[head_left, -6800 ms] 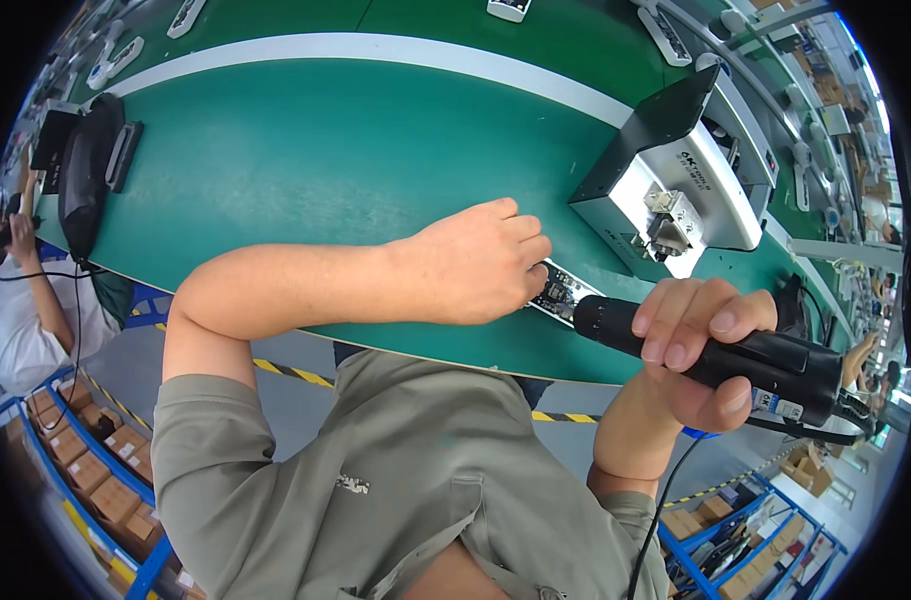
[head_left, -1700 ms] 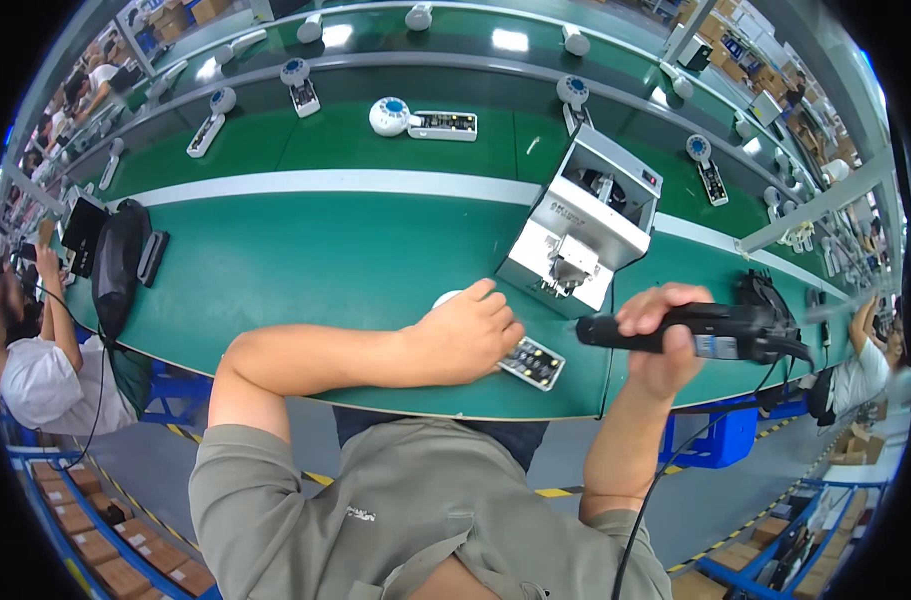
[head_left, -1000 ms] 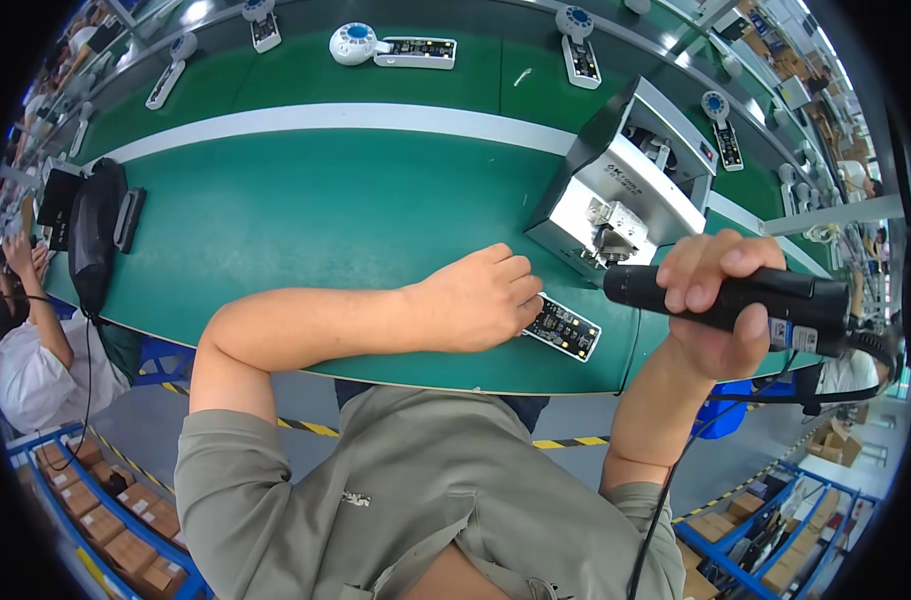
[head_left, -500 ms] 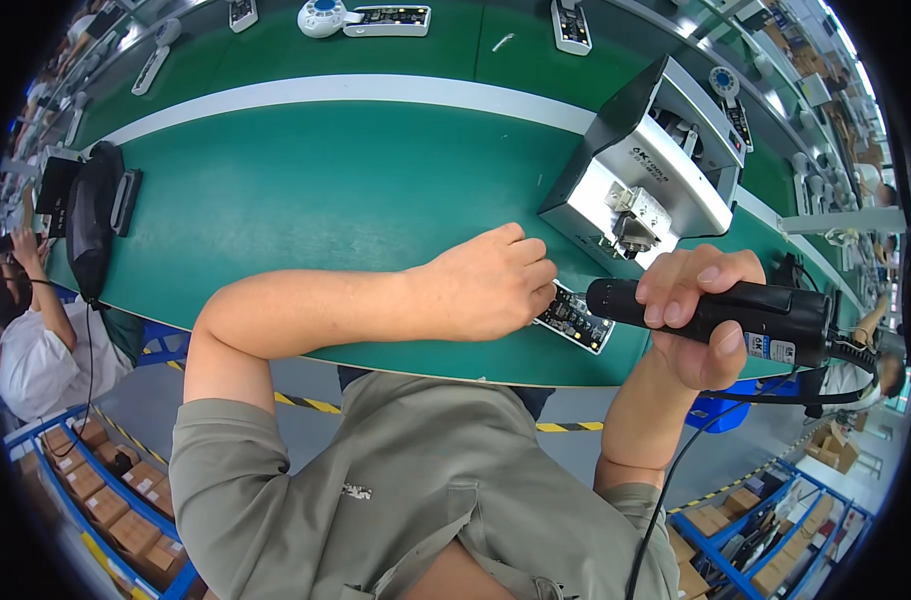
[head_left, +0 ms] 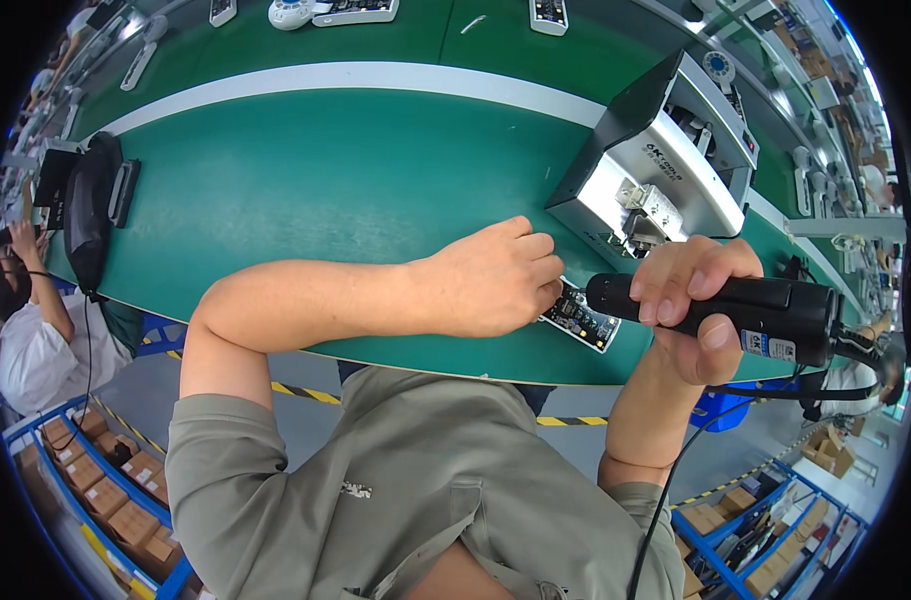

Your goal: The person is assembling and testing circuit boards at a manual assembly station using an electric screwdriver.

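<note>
Your left hand (head_left: 500,280) is gripping the white-cased circuit board (head_left: 589,320) with curled fingers whose tips are hidden, and the board is lying just to that hand's right on the green table (head_left: 305,190), near the front edge, its long axis slanting from upper left to lower right. Your right hand (head_left: 697,305) is clasping the black powered screwdriver (head_left: 775,305) farther from the board, the tool's nose pointing left over its upper side, contact being unclear. The board is showing dark circuitry, small yellow spots and a narrow white rim.
</note>
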Tool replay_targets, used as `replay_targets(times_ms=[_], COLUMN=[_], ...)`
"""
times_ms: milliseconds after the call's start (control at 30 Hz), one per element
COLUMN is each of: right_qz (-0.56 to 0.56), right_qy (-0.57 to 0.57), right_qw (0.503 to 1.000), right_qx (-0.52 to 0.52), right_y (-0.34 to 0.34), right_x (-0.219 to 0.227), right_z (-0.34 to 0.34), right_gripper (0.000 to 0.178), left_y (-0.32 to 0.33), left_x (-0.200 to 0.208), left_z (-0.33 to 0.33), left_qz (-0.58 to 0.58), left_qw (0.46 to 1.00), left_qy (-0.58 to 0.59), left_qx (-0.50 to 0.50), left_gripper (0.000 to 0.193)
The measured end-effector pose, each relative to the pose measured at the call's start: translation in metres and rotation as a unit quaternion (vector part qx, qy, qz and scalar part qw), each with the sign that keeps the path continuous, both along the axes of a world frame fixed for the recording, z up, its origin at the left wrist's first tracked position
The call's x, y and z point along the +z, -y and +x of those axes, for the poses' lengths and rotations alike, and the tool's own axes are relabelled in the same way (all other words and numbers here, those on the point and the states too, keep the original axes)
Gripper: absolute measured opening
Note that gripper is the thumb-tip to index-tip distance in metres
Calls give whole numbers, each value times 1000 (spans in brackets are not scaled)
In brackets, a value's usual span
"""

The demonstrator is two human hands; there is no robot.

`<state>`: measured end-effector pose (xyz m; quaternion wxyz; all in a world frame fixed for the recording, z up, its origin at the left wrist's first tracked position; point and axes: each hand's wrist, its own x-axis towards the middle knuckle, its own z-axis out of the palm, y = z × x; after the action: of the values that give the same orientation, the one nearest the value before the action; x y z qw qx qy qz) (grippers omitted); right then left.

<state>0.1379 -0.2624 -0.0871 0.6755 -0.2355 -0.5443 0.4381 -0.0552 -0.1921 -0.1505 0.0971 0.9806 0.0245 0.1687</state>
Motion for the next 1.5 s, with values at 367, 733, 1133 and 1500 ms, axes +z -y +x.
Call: replay_targets(times_ms=[367,733,1133,1500], right_qz=[-26,-8,139,28], right_qy=[0,11,122,70], right_qw=[1000,1000,976,996], right_qx=[-6,-22,-114,-47], right_y=[-1,2,2,9], right_x=[4,6,42,39], right_z=[-8,-3,25,20], right_gripper=[30,32,34,33], left_y=[0,2,0,1], left_x=[0,-1,3,1], left_z=[0,-1,-2,-1], left_qz=[8,-2,4,-4], left_qw=[1000,1000,999,999], left_qy=[-6,-22,-32,-32], left_qx=[0,7,-1,3], left_gripper=[30,31,31,30])
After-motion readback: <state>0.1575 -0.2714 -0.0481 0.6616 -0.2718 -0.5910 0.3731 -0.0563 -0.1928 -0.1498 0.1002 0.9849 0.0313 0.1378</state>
